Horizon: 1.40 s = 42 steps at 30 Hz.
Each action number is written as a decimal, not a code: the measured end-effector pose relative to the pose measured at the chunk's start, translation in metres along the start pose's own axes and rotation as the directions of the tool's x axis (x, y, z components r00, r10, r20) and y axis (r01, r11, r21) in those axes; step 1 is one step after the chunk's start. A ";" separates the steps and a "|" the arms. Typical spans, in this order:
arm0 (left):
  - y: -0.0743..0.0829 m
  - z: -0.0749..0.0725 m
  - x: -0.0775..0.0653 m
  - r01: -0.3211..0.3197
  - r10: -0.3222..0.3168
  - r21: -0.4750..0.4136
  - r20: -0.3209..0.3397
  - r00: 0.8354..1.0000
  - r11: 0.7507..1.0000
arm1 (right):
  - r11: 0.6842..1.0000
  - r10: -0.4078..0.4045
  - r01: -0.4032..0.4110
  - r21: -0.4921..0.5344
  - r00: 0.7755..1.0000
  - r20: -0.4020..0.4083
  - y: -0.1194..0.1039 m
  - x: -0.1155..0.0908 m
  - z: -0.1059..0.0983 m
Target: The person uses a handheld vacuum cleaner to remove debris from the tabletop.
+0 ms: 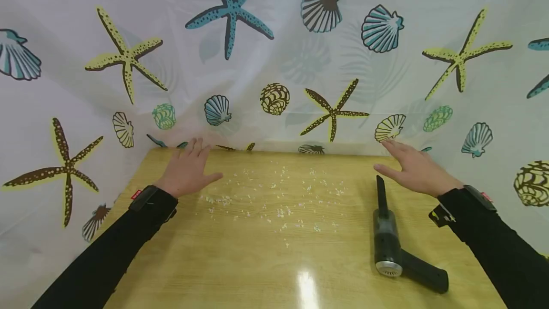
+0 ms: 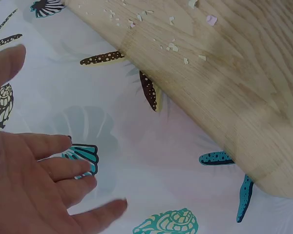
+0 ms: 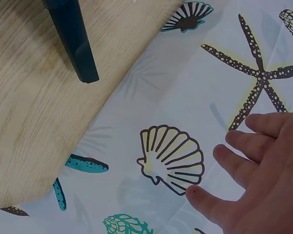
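Note:
My left hand (image 1: 187, 168) is spread over the far left of the wooden table (image 1: 231, 261), its fingers extended and holding nothing. On the far right, my right hand (image 1: 413, 168) is held out with straight fingers, also without anything in it. Close below the right hand lies a black handheld vacuum (image 1: 387, 237), its narrow nozzle (image 1: 381, 194) pointing to the back and its handle angled to the front right. Small pale paper scraps (image 1: 280, 212) are scattered over the middle of the table between the hands. In the right wrist view the nozzle (image 3: 78, 48) shows near the table edge.
A white curtain (image 1: 266, 70) printed with starfish and shells hangs behind the table and along both sides. The table's rounded back corners show in both wrist views. Light reflects off the table's front middle.

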<state>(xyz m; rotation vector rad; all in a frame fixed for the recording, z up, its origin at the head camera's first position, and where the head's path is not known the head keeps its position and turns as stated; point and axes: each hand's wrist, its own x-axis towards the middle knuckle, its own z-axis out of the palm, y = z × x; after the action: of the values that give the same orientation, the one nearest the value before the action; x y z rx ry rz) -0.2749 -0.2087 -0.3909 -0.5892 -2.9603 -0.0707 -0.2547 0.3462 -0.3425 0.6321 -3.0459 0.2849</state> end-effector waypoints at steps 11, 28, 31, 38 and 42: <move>0.007 0.004 0.000 0.029 -0.033 -0.111 -0.036 0.999 0.993 | 0.998 0.011 -0.011 0.060 1.000 0.006 0.004 -0.015 0.010; 0.017 0.004 -0.009 0.021 -0.026 -0.184 -0.026 0.999 0.983 | 0.993 0.004 -0.021 0.114 0.989 0.150 0.004 -0.056 0.024; 0.019 0.007 -0.009 0.022 -0.026 -0.203 -0.014 1.000 0.979 | 0.991 0.001 -0.026 0.133 0.983 0.185 0.001 -0.065 0.029; 0.027 0.022 -0.011 0.005 -0.003 -0.259 0.005 1.000 0.966 | 0.981 0.010 -0.059 0.183 0.967 0.254 0.002 -0.089 0.044; 0.033 0.031 -0.017 0.010 -0.013 -0.292 -0.008 1.000 0.956 | 0.978 0.024 -0.078 0.195 0.964 0.266 0.002 -0.097 0.046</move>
<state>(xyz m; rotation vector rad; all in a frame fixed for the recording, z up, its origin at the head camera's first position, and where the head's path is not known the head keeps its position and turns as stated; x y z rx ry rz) -0.2504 -0.1825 -0.4233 -0.6019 -2.9639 -0.5190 -0.1660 0.3778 -0.3934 0.6489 -3.3198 0.5659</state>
